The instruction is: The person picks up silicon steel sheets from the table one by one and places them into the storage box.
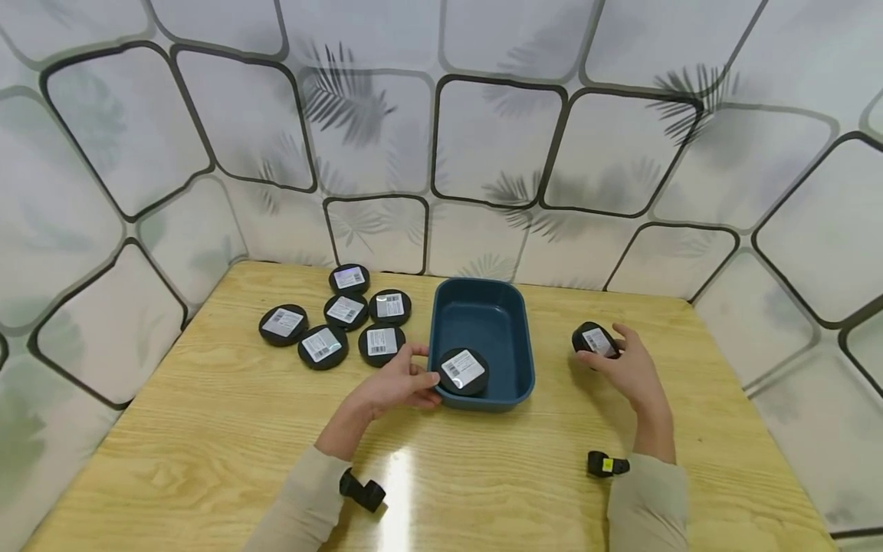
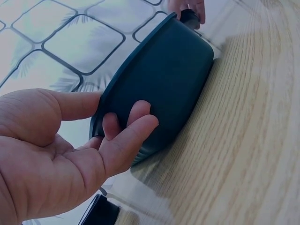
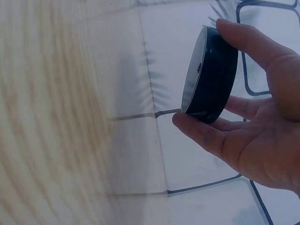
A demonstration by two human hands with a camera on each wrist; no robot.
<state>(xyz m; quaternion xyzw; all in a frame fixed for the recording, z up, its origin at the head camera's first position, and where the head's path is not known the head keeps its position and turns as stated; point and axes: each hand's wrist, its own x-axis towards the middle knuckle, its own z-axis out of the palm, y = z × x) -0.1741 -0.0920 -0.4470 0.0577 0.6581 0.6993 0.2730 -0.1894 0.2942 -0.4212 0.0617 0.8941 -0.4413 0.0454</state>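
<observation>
A deep blue plastic bin (image 1: 480,307) stands on the table, and my left hand (image 1: 400,382) grips its near left corner. In the left wrist view, the left thumb and fingers (image 2: 133,138) touch the bin's rim and outer wall. One black round disc (image 1: 464,372) with a white label lies inside the bin, at its near left end. To the right of the bin, my right hand (image 1: 631,368) holds another black disc (image 1: 595,341) by its edge between thumb and fingers. The right wrist view shows that disc (image 3: 213,75) tilted and raised off the table.
Several black labelled discs lie left of the bin, the closest (image 1: 382,344) near my left hand and the outermost (image 1: 283,324) farther left. A patterned curtain (image 1: 386,146) encloses the back and sides of the wooden table (image 1: 228,429). Black straps (image 1: 362,491) circle both wrists.
</observation>
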